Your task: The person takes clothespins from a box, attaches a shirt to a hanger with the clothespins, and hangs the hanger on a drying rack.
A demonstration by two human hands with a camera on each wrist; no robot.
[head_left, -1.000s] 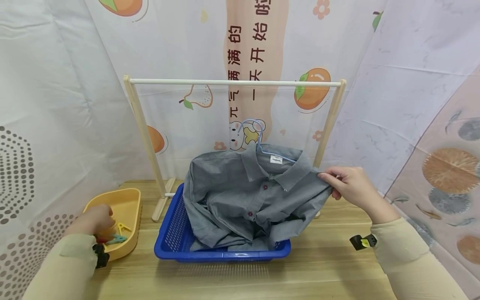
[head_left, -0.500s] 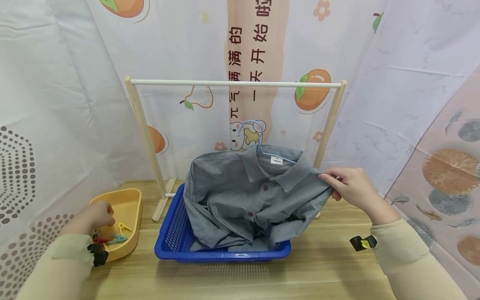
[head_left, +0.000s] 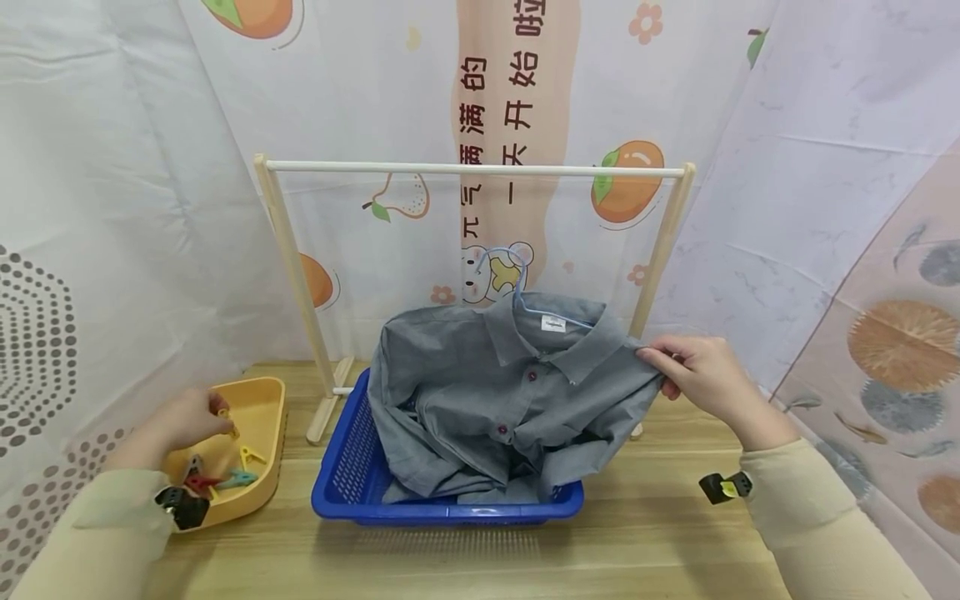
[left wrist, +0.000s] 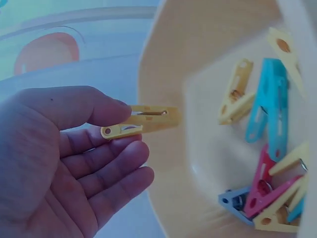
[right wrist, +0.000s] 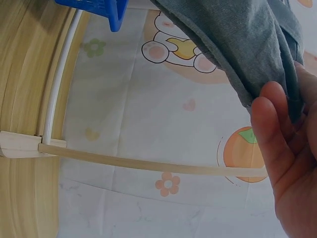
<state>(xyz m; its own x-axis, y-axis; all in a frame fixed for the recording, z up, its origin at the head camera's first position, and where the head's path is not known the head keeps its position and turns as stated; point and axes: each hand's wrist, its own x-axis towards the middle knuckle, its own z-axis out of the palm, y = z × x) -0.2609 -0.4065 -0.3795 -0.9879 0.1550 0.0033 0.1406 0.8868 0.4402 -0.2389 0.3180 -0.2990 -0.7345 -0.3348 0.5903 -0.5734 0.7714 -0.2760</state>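
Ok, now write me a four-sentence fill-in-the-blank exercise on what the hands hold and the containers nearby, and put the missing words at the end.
1. The left hand pinches a small plastic clothespin coloured ____.
2. The right hand pinches the edge of a grey, collared, buttoned fabric ____.
3. The colour of the rectangular perforated plastic basket is ____.
4. In the head view, the rounded yellow plastic tub stands to the basket's ____.

Missing words: yellow; shirt; blue; left.

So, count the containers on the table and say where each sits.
2: the yellow bin, by the left hand, and the blue basket to its right, with the grey shirt partly in it. Any behind the shirt would be hidden.
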